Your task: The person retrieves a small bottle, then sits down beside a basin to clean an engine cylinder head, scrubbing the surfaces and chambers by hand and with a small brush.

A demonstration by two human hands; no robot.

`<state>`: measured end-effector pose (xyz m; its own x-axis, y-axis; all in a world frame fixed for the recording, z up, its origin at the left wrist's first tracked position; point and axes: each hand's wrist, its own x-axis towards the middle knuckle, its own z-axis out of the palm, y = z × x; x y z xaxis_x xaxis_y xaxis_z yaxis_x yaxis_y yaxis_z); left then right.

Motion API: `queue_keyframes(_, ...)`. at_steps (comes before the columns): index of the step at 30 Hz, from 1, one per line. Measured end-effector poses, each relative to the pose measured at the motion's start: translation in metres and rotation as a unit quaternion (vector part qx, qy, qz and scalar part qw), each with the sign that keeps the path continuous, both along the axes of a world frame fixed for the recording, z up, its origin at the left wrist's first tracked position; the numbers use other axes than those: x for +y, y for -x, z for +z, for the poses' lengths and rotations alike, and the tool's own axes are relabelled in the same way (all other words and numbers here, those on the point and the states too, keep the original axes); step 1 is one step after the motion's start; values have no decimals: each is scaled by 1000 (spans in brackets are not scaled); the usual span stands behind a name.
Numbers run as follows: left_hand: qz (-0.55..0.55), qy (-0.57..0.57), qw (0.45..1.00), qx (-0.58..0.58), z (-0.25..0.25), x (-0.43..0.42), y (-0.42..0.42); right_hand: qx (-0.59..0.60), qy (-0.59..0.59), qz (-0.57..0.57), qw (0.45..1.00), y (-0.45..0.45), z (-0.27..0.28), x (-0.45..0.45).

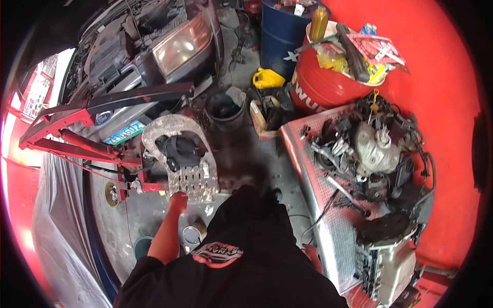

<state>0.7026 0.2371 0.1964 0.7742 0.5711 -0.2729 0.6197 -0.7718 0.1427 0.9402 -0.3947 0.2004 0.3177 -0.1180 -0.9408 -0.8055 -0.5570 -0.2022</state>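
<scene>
My left hand (178,201) is closed at the lower edge of a worn, paint-spotted plastic chair (192,179), its fingers curled against the slotted part. A black bag (181,152) lies on the chair's seat. Low at the right side of my body, my right hand (311,255) is only partly visible, beside the edge of a metal-plate workbench (321,226); its fingers are too unclear to read. Below my left hand, an open tin (193,236) stands on the floor.
A red engine hoist (77,120) reaches over the front of a car (138,77) with an exposed engine bay. Engine parts (377,149) crowd the bench. A black bucket (224,110), yellow jug (268,78), blue drum (285,43) and full red drum (323,84) stand ahead.
</scene>
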Motion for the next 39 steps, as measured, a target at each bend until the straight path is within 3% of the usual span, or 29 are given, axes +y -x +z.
queue_keyframes(1, 130, 48, 989, -57, 45, -14, -33, -42, -45, 58, 996, -30, 1, -3)
queue_keyframes(2, 259, 98, 954, -112, 87, -23, -59, 8, -35, -20, 999, -63, 16, 10)
queue_keyframes(4, 272, 112, 950, -109, 122, -23, -81, -54, -49, 76, 994, -121, 8, 20)
queue_keyframes(6, 234, 48, 954, -182, 139, -21, -92, -119, -100, 84, 984, -171, 44, 62)
queue_keyframes(10, 266, 20, 951, -158, 161, -9, -129, -162, -165, 79, 970, -229, 90, 128)
queue_keyframes(11, 269, 11, 941, -206, 166, -6, -146, -160, -176, 85, 968, -237, 92, 138)
queue_keyframes(12, 269, 2, 929, -253, 171, -3, -166, -158, -185, 87, 966, -241, 93, 145)
queue_keyframes(15, 267, 46, 931, -246, 181, 24, -234, -147, -182, 64, 970, -247, 95, 157)
queue_keyframes(19, 148, 81, 923, -345, 164, 72, -343, -156, -119, 36, 980, -243, 72, 156)
queue_keyframes(20, 115, 111, 920, -357, 159, 85, -372, -152, -164, 0, 975, -238, 49, 141)
queue_keyframes(21, 51, 71, 954, -288, 149, 99, -399, -214, -75, 102, 969, -230, 18, 127)
queue_keyframes(22, -6, 18, 976, -218, 137, 116, -424, -356, -50, 305, 882, -215, -9, 114)
queue_keyframes(23, -40, 37, 968, -246, 129, 132, -448, -509, 38, 457, 728, -205, -7, 122)
queue_keyframes(24, -69, 59, 959, -268, 119, 145, -466, -466, 42, 504, 726, -187, 0, 122)
queue_keyframes(25, -95, 91, 959, -252, 122, 160, -488, -202, 85, 537, 815, -183, 19, 150)
queue_keyframes(26, -117, 125, 957, -236, 126, 173, -508, -115, 95, 468, 871, -191, 29, 177)
queue_keyframes(28, -158, 117, 942, -274, 127, 200, -544, -75, 87, 256, 960, -210, 35, 227)
queue_keyframes(30, -209, 114, 923, -301, 124, 223, -571, -82, 66, 76, 992, -233, 38, 280)
queue_keyframes(34, -217, 80, 938, -257, 111, 255, -610, -114, 28, -38, 992, -256, 44, 348)
queue_keyframes(39, -143, 112, 973, -143, 113, 268, -624, -115, 21, -55, 992, -242, 26, 361)
